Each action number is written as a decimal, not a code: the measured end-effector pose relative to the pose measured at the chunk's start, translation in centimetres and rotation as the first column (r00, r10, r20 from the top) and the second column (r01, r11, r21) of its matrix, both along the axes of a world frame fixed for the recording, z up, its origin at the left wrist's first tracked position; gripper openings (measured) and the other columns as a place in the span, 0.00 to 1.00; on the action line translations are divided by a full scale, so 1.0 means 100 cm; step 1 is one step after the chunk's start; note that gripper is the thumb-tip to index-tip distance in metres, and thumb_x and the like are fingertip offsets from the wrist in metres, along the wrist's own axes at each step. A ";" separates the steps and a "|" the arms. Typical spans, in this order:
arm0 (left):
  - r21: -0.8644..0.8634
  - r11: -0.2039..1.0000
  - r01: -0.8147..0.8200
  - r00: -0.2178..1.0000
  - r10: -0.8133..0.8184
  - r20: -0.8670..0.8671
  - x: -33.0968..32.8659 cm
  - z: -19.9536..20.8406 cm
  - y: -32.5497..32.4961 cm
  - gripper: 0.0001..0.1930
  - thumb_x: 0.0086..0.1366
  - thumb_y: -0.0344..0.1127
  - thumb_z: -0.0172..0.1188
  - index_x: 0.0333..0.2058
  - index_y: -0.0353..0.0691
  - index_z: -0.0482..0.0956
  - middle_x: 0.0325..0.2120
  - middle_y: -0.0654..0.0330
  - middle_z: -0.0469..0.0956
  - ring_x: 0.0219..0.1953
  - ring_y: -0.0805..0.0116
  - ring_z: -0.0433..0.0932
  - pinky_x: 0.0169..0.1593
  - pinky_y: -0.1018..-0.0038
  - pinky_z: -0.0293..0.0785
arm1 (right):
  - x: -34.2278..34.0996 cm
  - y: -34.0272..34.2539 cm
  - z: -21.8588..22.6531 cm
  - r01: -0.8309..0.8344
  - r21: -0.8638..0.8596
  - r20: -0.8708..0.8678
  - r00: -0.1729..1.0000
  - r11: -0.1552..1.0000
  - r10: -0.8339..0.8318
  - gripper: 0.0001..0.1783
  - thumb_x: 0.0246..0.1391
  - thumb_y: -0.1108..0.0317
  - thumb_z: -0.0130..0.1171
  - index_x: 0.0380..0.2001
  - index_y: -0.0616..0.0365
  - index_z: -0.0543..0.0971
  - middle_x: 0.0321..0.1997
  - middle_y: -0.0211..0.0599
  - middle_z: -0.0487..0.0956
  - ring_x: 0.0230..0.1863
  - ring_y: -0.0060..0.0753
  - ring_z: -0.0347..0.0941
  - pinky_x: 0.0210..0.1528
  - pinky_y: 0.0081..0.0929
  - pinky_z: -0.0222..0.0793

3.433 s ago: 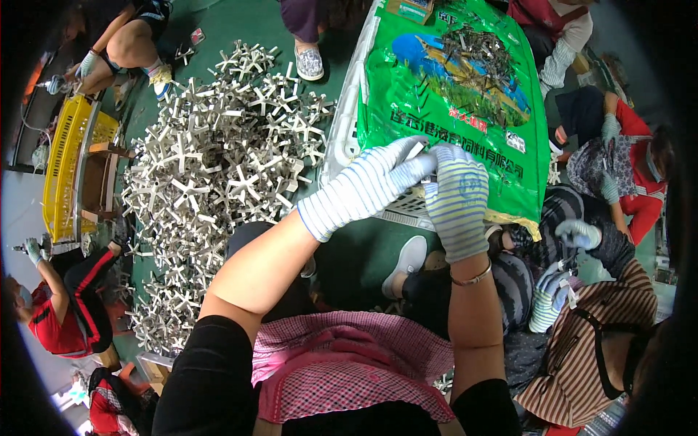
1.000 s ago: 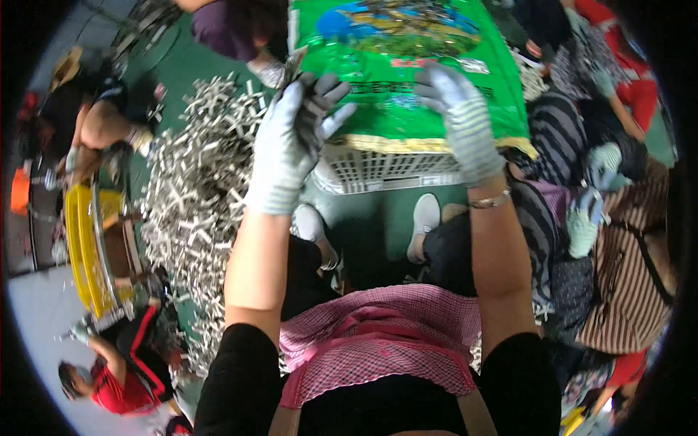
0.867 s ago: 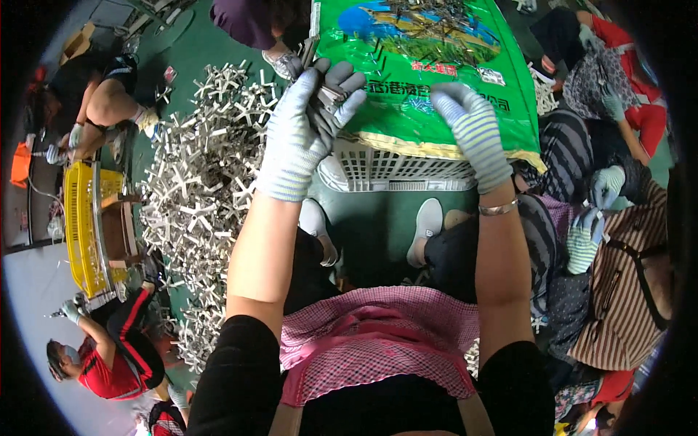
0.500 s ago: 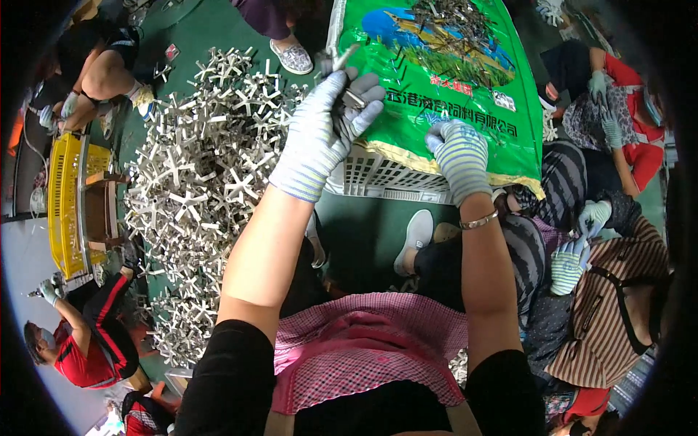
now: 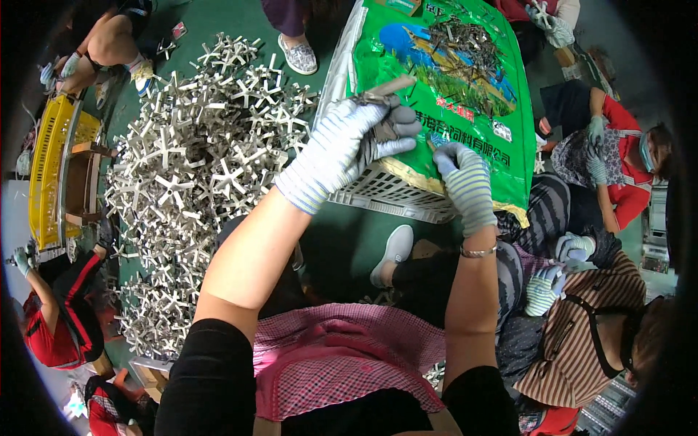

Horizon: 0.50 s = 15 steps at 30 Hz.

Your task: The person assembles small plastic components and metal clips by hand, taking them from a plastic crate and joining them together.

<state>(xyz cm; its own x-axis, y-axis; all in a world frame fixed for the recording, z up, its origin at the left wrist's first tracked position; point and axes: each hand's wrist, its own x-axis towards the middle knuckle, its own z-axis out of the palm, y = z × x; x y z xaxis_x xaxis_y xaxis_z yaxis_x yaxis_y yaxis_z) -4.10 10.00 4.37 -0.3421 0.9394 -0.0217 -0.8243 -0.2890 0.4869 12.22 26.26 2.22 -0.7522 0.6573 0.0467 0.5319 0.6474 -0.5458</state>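
A worker's striped-gloved left hand (image 5: 349, 138) grasps a slender grey metal-looking piece (image 5: 392, 86) above the near-left corner of a green plastic sack (image 5: 509, 178); the right hand (image 5: 467, 183) curls at the near edge, its contents unclear. Work looks unfinished: thin dark pieces (image 5: 467, 54) lie toward the far edge, pale star-shaped pieces (image 5: 174, 186) heaped on the floor (image 5: 342, 251).

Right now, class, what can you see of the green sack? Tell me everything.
The green sack looks like glossy, creased plastic, printed with a blue, yellow and green scene plus dark and red lettering. Its near edge is pale yellow; its far end runs out of view. It lies spread over a white lattice crate, with thin dark pieces heaped on its far part. The left hand and right hand are over its near part; contact is unclear.
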 end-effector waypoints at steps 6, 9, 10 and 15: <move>-0.168 0.985 -0.021 1.000 0.022 0.002 0.019 -0.004 0.005 0.12 0.67 0.38 0.51 0.42 0.37 0.72 0.30 0.56 0.78 0.33 0.62 0.80 0.39 0.63 0.81 | 0.006 0.000 0.027 -0.041 -0.543 -0.381 0.902 0.839 -0.202 0.12 0.56 0.64 0.55 0.35 0.63 0.78 0.32 0.38 0.81 0.31 0.26 0.74 0.37 0.24 0.69; -0.177 0.982 0.062 0.997 -0.069 -0.032 0.029 -0.003 0.009 0.17 0.66 0.42 0.54 0.47 0.37 0.71 0.32 0.57 0.79 0.34 0.61 0.81 0.40 0.65 0.81 | -0.002 -0.015 0.038 -0.294 -0.695 -0.604 0.733 0.656 -0.312 0.11 0.59 0.66 0.53 0.40 0.62 0.76 0.49 0.45 0.76 0.46 0.34 0.73 0.50 0.28 0.67; -0.180 0.982 0.057 0.997 -0.064 -0.033 0.031 -0.003 0.008 0.17 0.66 0.42 0.54 0.47 0.37 0.71 0.32 0.57 0.79 0.34 0.61 0.81 0.40 0.65 0.81 | -0.006 -0.019 0.038 -0.509 -0.687 -0.722 0.561 0.519 -0.405 0.11 0.59 0.66 0.53 0.41 0.61 0.75 0.54 0.48 0.73 0.52 0.36 0.72 0.54 0.30 0.66; -0.203 0.972 0.118 0.980 -0.148 -0.135 0.042 -0.014 0.017 0.21 0.65 0.40 0.54 0.53 0.36 0.68 0.36 0.60 0.79 0.36 0.68 0.81 0.43 0.69 0.80 | -0.006 -0.043 0.054 -0.608 -0.686 -0.723 0.630 0.400 -0.282 0.09 0.59 0.68 0.52 0.40 0.59 0.74 0.61 0.50 0.65 0.60 0.44 0.65 0.54 0.36 0.69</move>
